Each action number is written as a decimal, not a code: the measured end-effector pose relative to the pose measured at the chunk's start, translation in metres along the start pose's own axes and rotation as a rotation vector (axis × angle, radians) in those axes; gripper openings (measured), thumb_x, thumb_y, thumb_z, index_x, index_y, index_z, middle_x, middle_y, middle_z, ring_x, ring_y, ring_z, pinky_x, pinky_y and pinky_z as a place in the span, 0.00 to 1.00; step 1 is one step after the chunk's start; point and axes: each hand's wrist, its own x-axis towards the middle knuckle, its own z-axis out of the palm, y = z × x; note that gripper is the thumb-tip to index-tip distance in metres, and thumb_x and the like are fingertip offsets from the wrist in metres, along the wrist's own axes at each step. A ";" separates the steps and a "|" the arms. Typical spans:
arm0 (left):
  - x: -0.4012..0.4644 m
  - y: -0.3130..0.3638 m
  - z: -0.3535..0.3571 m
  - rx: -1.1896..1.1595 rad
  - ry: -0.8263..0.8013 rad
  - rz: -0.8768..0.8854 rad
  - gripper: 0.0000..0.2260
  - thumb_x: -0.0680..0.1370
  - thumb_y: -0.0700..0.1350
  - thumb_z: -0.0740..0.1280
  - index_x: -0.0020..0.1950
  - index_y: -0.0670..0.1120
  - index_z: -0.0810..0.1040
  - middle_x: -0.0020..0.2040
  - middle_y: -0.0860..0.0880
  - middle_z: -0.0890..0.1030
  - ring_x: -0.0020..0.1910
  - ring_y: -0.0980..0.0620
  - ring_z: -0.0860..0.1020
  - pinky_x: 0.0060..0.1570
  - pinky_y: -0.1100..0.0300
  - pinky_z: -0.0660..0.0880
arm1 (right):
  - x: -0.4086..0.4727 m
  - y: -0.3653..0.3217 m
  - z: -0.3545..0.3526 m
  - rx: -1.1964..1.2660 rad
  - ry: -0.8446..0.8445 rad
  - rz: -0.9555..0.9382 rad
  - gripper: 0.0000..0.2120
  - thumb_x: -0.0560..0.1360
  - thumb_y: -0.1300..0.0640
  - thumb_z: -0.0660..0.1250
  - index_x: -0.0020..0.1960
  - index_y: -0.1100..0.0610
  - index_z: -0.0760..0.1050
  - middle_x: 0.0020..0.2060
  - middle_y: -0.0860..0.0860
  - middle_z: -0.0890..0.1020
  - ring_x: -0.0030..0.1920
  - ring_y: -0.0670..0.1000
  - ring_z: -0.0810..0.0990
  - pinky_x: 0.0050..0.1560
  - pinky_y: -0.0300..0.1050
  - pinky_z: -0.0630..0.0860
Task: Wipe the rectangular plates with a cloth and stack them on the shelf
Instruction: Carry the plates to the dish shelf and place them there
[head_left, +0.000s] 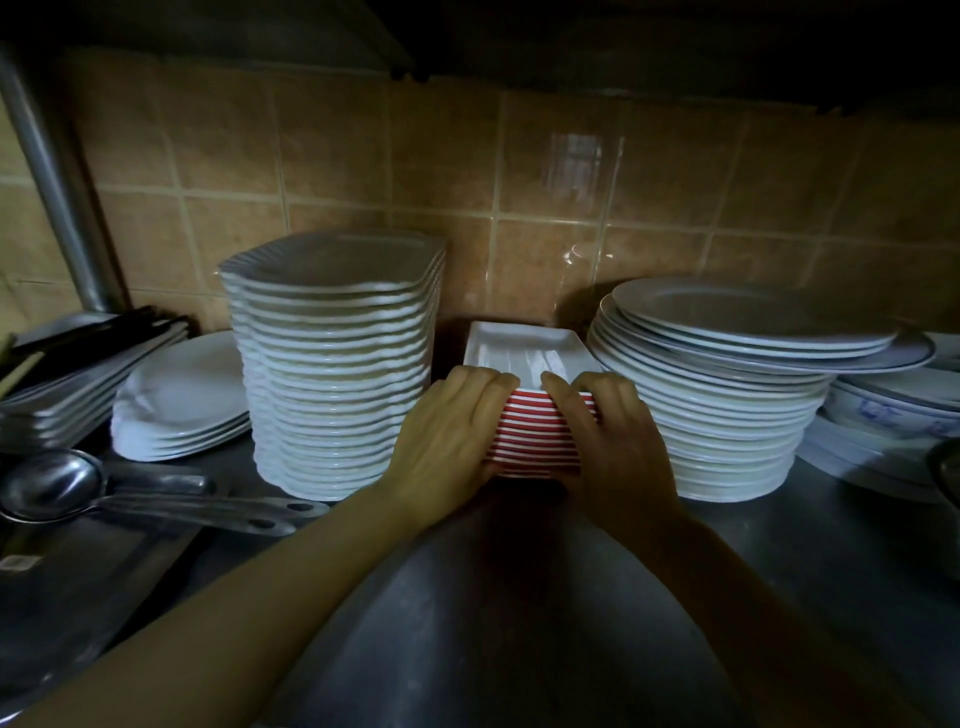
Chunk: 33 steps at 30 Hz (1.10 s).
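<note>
A dim steel shelf (831, 545) against a brown tiled wall is seen from above. At its middle stands a stack of rectangular plates (530, 364), white inside with red-and-white striped edges; this stack is taken as the landmark.

The stack is gripped at its near end by both hands. The left hand (447, 431) is wrapped around the near-left corner, its fingers curled over the top rim. The right hand (608, 436) is wrapped around the near-right corner in the same way. Both forearms are stretched forward from the bottom of the view.

The long axis of the stack runs away from the person, towards the wall. It lies straight ahead of the hands, and neither hand is clearly nearer. Any push or straightening would probably be made along that axis.

Just left of the stack, a taller pile of white scalloped plates (337, 364) is set. Just right of it, a pile of round white plates (727, 395) is set. The gaps on both sides are narrow, so a sideways slip could knock a neighbour. Further left, ladles (78, 486) are laid. No cloth can be seen.
</note>
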 end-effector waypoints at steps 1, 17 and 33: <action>0.000 -0.002 0.002 -0.006 -0.004 0.009 0.31 0.64 0.52 0.76 0.62 0.42 0.70 0.55 0.43 0.77 0.51 0.45 0.74 0.46 0.54 0.72 | 0.000 0.003 0.000 0.002 -0.001 0.002 0.38 0.64 0.43 0.71 0.68 0.58 0.64 0.57 0.63 0.76 0.57 0.62 0.74 0.55 0.56 0.73; 0.017 -0.020 0.019 -0.040 -0.138 0.029 0.41 0.53 0.53 0.81 0.60 0.45 0.67 0.54 0.46 0.76 0.51 0.49 0.69 0.46 0.57 0.74 | 0.016 0.015 0.017 0.116 -0.172 0.137 0.36 0.53 0.58 0.82 0.58 0.64 0.74 0.53 0.64 0.77 0.51 0.63 0.79 0.41 0.56 0.81; 0.015 -0.036 0.039 -0.068 -0.172 0.000 0.36 0.59 0.50 0.81 0.61 0.46 0.66 0.56 0.46 0.75 0.54 0.48 0.67 0.49 0.53 0.76 | 0.023 0.017 0.036 0.141 -0.217 0.116 0.36 0.53 0.56 0.82 0.59 0.61 0.75 0.55 0.62 0.76 0.54 0.62 0.77 0.45 0.54 0.78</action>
